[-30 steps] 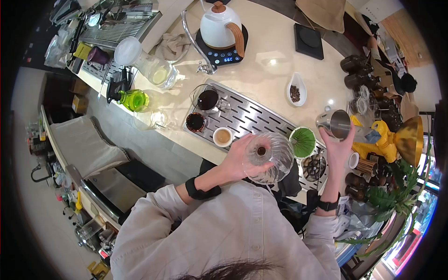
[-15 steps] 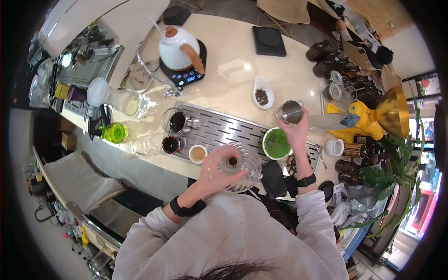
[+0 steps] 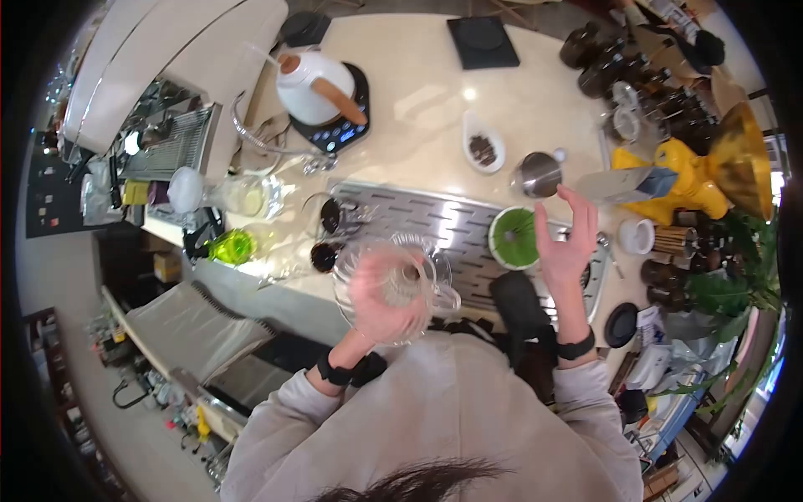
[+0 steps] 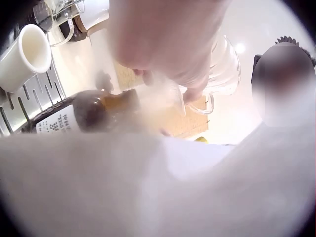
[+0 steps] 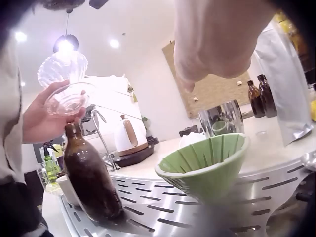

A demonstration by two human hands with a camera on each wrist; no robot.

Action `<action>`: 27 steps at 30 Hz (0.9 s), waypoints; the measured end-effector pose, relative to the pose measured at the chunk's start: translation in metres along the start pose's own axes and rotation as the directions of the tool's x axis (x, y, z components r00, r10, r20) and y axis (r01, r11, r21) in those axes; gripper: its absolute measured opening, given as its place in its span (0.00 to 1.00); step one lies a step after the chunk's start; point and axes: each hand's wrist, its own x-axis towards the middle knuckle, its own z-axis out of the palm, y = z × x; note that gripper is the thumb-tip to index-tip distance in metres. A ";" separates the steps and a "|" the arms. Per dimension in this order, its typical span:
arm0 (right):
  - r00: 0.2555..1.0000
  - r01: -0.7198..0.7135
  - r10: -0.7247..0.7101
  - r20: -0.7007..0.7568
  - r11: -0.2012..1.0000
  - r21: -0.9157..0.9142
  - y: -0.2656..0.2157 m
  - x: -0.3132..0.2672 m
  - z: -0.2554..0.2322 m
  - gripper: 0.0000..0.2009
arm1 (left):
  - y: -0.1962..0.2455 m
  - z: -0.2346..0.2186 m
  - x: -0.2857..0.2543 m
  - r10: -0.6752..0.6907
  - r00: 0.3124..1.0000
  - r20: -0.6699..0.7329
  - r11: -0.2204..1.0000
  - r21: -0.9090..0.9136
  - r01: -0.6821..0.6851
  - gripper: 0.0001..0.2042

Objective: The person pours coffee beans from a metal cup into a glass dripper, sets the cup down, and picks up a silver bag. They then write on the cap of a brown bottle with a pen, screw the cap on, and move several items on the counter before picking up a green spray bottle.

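Observation:
My left hand [image 3: 381,293] grips a clear ribbed coffee dripper [image 3: 427,297] in front of my chest; hand and dripper are blurred by motion. In the right wrist view its ribbed cone [image 5: 62,66] shows above a round clear base. My right hand [image 3: 570,244] is raised with fingers spread and holds nothing. Just beyond its fingertips stands a steel cup [image 3: 538,176] on the counter. A green ribbed dripper [image 3: 514,238] sits on the slotted drip tray to the left of this hand.
A dark brown bottle [image 5: 91,180] stands on the drip tray [image 3: 418,219]. Coffee beans lie in a white dish [image 3: 483,142]. A white kettle [image 3: 314,88] sits on its base at the back left. The yellow grinder [image 3: 682,180] and a silver bag [image 3: 623,184] are on the right.
My right hand has let go of the steel cup, which now stands on the counter, and has drawn back towards me. My left hand has turned the clear dripper, bringing its handle into view.

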 end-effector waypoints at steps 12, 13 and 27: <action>0.782 -0.061 -0.173 0.599 0.935 0.350 -0.093 -0.069 0.022 0.24 | 0.020 -0.054 -0.003 -0.105 0.914 -0.392 0.980 -0.196 0.029 0.34; 0.771 -0.045 -0.190 0.608 0.936 0.349 -0.093 -0.070 0.030 0.24 | 0.026 -0.053 -0.007 -0.102 0.917 -0.387 0.972 -0.236 0.008 0.34; 0.660 -0.532 0.018 0.751 0.717 0.450 -0.067 0.009 0.009 0.16 | -0.010 -0.078 -0.045 0.022 0.906 -0.422 0.998 -0.037 -0.041 0.31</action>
